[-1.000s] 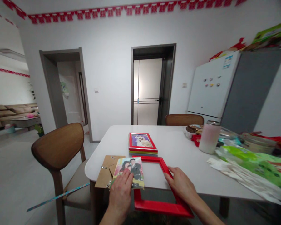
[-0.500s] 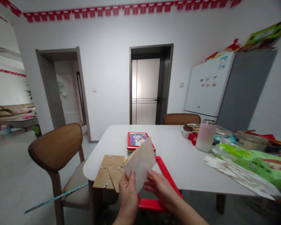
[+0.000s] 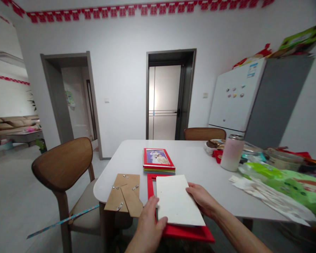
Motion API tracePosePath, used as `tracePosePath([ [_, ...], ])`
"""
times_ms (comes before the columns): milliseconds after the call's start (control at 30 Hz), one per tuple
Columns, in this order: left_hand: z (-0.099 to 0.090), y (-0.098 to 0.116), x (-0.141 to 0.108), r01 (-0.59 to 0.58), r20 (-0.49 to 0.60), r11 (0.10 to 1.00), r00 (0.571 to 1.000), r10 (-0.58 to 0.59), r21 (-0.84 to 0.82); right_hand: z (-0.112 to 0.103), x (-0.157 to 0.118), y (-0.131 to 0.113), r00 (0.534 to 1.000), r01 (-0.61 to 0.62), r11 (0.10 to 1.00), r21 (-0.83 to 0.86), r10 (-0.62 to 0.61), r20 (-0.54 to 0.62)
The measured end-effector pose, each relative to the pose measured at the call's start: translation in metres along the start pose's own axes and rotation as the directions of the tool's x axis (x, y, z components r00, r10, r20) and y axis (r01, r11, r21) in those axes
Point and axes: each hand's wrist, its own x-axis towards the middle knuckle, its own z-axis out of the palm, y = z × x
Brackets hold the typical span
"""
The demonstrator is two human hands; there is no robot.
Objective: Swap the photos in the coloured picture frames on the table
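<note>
And now the white card [image 3: 177, 202] is held over the red frame [image 3: 188, 233], at the tabletop's [image 3: 200, 175] near edge. Its left side is gripped by the fingers of the left hand [image 3: 149, 225], thumb on top near the lower corner; its right side is pinched by the right hand [image 3: 203, 200]. By the tabletop's near-left corner, the brown backing board [image 3: 118, 193] is seen.
</note>
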Motion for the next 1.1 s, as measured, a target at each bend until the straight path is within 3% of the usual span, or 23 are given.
tracePosePath([
  [100,0.002,0.001,-0.005,-0.052,0.093,0.992,0.995,0.041,0.112,0.005,0.007,0.002,1.0,0.007,0.998,-0.062,-0.009,-0.02],
  [233,-0.001,0.0,-0.003,-0.087,0.146,0.985,0.987,0.066,0.146,0.01,0.018,0.006,0.996,0.042,0.987,-0.154,-0.054,-0.075],
  [333,-0.003,-0.001,-0.001,-0.121,0.179,0.977,0.98,0.089,0.173,0.009,0.026,0.01,0.98,0.092,0.934,-0.345,-0.147,-0.137],
  [400,-0.003,-0.001,-0.001,-0.133,0.204,0.97,0.975,0.09,0.205,0.007,0.029,0.011,0.957,0.108,0.831,-0.545,-0.235,-0.169],
  [500,-0.003,0.003,-0.003,-0.141,0.216,0.958,0.973,0.087,0.25,0.007,0.027,0.011,0.931,0.062,0.605,-0.794,-0.323,-0.173],
  [600,-0.003,0.008,-0.005,-0.143,0.218,0.95,0.973,0.082,0.279,0.01,0.022,0.012,0.93,-0.038,0.44,-0.897,-0.314,-0.193],
  [700,-0.005,0.012,-0.006,-0.174,0.248,0.938,0.964,0.1,0.299,0.015,0.019,0.016,0.915,-0.095,0.343,-0.935,-0.34,-0.218],
  [867,-0.004,0.009,-0.004,-0.284,0.281,0.908,0.939,0.198,0.308,0.017,0.017,0.023,0.895,-0.081,0.312,-0.947,-0.394,-0.207],
  [967,-0.002,0.009,-0.004,-0.292,0.287,0.899,0.937,0.2,0.327,0.014,0.011,0.027,0.894,0.021,0.334,-0.943,-0.429,-0.132],
  [1100,-0.011,0.012,-0.012,-0.291,0.277,0.906,0.938,0.207,0.307,0.013,0.002,0.029,0.879,0.144,0.291,-0.946,-0.476,-0.013],
])
